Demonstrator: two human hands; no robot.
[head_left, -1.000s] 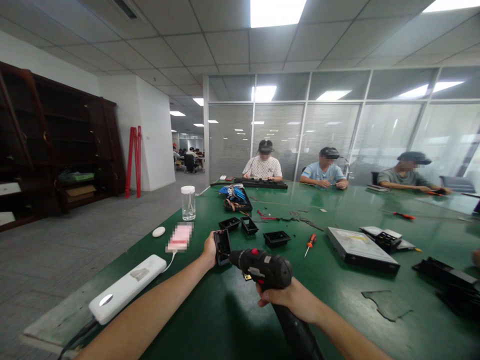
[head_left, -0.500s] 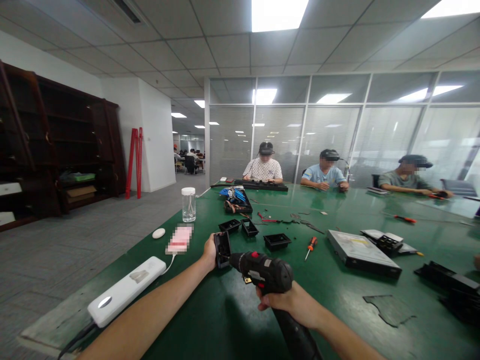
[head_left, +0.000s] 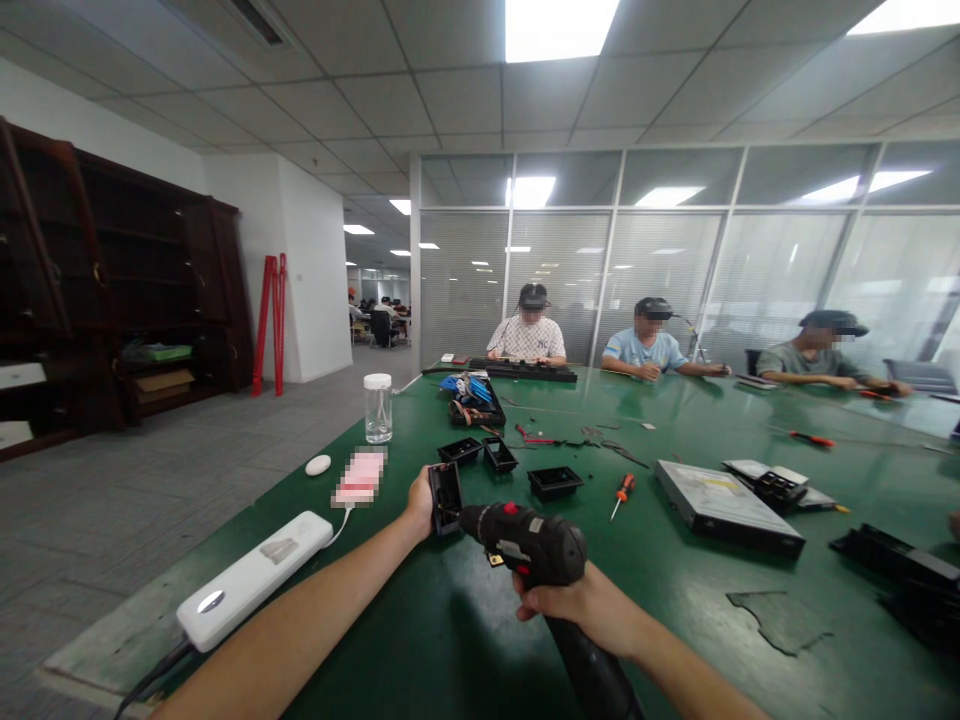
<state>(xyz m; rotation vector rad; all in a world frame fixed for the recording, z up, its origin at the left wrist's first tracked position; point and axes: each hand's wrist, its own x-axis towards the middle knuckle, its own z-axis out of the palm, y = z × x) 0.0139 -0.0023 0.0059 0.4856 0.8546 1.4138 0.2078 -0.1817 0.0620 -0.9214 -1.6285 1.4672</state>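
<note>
Bare forearms (head_left: 330, 595) stretched forward, left hand (head_left: 421, 505) gripping, right hand (head_left: 571, 600) nearer (fingers (head_left: 528, 604) curled)

You can read "NY" (head_left: 542, 345) on the white shirt (head_left: 517, 340) ahead; your drill (head_left: 551, 548) bears a label (head_left: 514, 549) too small to read.

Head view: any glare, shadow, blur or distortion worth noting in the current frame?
In the head view the large ceiling light is blown out; the head view shows sheen on the green table and a soft shadow below the drill; the head view also stretches toward its edges, and the pink item is pixelated.
</note>
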